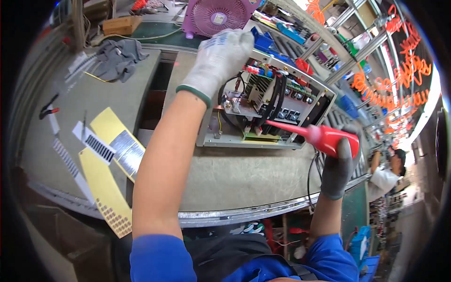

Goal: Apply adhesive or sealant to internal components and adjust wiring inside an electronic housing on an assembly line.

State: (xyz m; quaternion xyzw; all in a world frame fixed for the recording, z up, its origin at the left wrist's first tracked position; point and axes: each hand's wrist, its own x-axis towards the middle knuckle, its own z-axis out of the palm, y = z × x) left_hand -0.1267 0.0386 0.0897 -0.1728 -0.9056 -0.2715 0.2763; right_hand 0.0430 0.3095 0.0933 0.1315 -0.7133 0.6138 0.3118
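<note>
An open metal case point(202, 134) full of circuit boards, heat sinks and black cables stands on the bench in front of me. In a grey glove, my right hand point(339, 171) is closed round a red squeeze bottle point(329, 140). The bottle is tilted, and its long thin nozzle reaches left to the cables and parts inside the case. My left hand point(223, 54), in a white glove with a green cuff, is curled by the case's upper left corner. Its fingertips are hidden, so what they grip cannot be made out.
A purple fan point(218, 19) stands behind the case. Left on the bench lie a grey cloth point(120, 58), yellow sheets point(101, 188), a label strip point(96, 143) and a black-and-red tool point(48, 108). Orange coiled hoses point(408, 61) hang at right; another person point(385, 176) is farther off.
</note>
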